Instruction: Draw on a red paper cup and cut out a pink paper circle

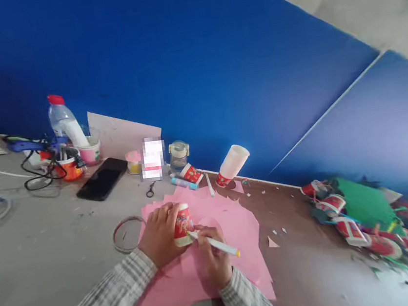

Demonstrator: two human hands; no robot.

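My left hand (161,236) is closed around a red printed paper cup (183,222), which lies tilted over pink paper (237,232). In my right hand (215,255) is a white marker pen (222,245) with a yellow end. Its tip touches the cup's printed side near the pale rim. The pink sheets are stacked with uneven edges and spread beneath both hands. My left fingers cover part of the cup. Beside my left wrist lies a thin ring-shaped strip (115,237).
Behind the paper are a glue stick (184,183), a red cup (191,173), a lidded jar (179,156) and stacked cups (232,164). A black phone (103,179) and a bottle (63,117) are at left. Several red cups (351,231) lie at right. A blue partition (188,76) stands behind.
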